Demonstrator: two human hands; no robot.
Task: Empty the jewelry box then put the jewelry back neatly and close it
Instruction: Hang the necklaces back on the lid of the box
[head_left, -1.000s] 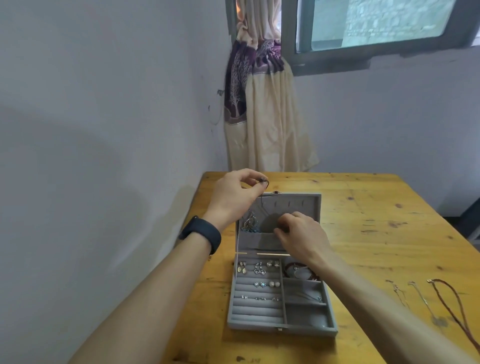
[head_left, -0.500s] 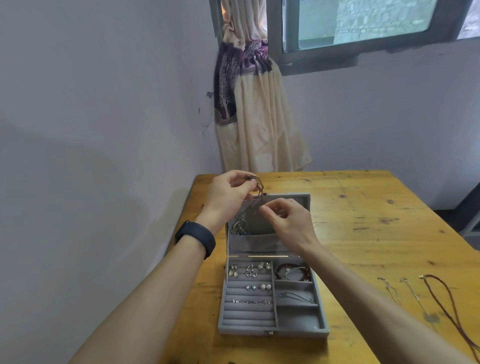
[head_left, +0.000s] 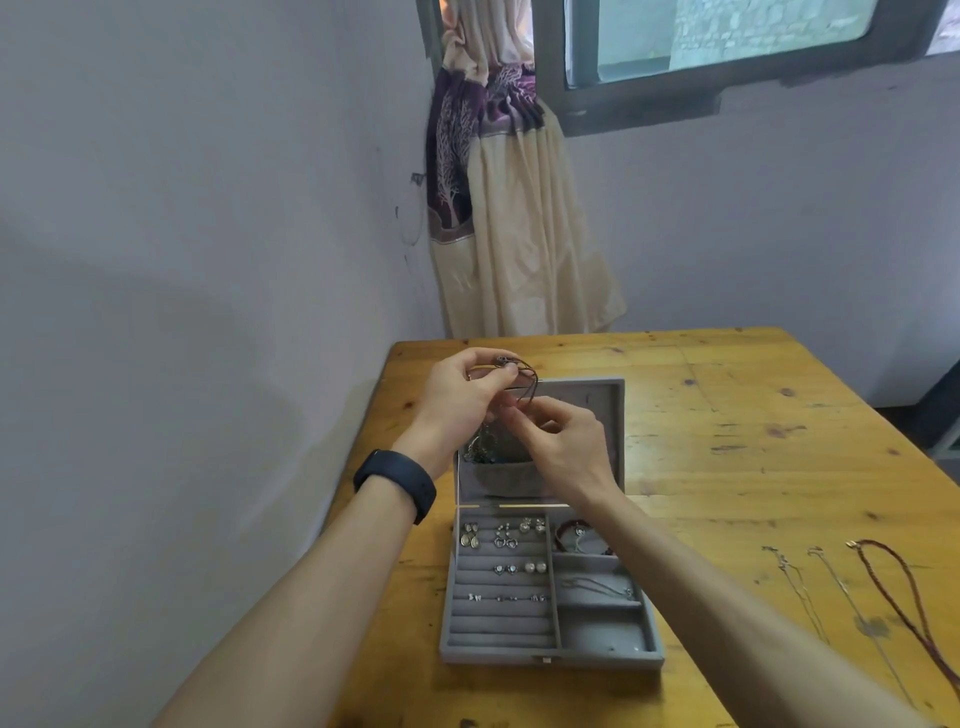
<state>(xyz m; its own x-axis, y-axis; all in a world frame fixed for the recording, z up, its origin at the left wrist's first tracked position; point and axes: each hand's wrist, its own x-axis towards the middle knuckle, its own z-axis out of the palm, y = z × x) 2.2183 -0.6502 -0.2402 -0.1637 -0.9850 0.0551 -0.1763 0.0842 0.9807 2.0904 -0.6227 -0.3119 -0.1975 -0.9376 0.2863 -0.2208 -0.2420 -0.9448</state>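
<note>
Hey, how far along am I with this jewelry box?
Early. Done: three necklaces lie on the table. In hand: left hand and right hand pinch a dark cord above the lid. Left: earrings, bracelet and chain sit in the box; then repacking and closing.

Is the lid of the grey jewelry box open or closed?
Open. The lid stands upright behind the tray, whose earrings lie in plain view.

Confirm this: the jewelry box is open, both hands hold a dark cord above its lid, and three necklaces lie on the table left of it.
Not quite. The head view shows the three necklaces lying on the table right of the jewelry box, not left. The rest holds.
</note>
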